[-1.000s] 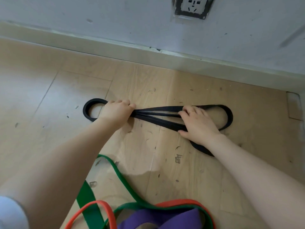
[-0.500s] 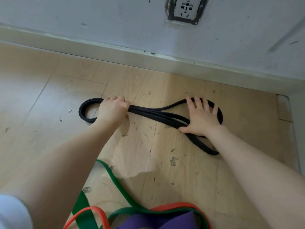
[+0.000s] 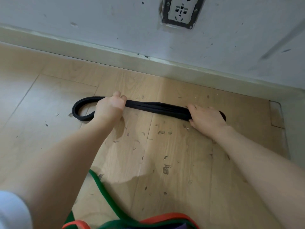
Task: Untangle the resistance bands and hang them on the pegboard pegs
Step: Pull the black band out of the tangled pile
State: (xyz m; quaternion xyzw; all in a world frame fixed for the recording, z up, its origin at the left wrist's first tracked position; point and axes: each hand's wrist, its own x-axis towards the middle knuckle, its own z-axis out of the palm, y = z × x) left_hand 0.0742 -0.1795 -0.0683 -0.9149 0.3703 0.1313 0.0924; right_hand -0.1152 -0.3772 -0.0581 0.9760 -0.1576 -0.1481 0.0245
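Gripping one black band (folded strands): left hand, right hand.

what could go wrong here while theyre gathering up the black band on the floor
The black rubber resistance band is folded into several strands between the left hand and right hand; bunching them could leave a twist in it. Its loose loop beyond the left hand may snag. The green band, tangled with the orange band, could catch an arm.
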